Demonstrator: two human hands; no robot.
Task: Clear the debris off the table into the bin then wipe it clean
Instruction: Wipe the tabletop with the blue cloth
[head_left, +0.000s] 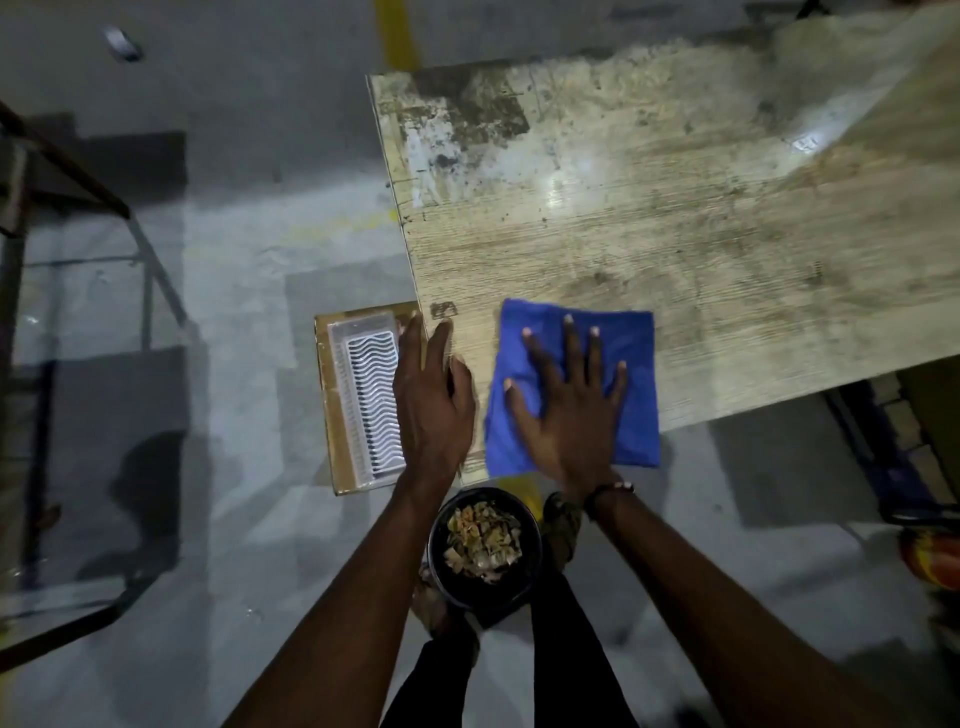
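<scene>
Right hand (569, 410) lies flat on a folded blue cloth (631, 364), palm down, all 5 fingers (570, 343) straight and spread, pressing the cloth and curled round nothing. The cloth sits on the near corner of the pale wood-grain bench (675, 218), at about 6 o'clock on the visible top, its near edge hanging slightly past the bench edge.

Left hand (434, 405) rests at the bench's left edge, just beside the cloth at its 9 o'clock, not touching it. Its fingers are extended and close together, lying along the edge; they hold nothing that can be seen.

The bench surface carries dark stains and scuffed patches, heaviest toward 11 o'clock at the far left corner; a bright glare spot sits near the centre.

A round black bin (441, 558) stands on the grey floor (234, 519) directly below the near bench corner, between the 2 forearms. It holds brown and tan debris scraps (483, 540).

At 9 o'clock from the left hand, a white plastic slotted tray (366, 400) lies on a flat brown cardboard box (330, 415) on the floor, partly under the bench edge.
</scene>
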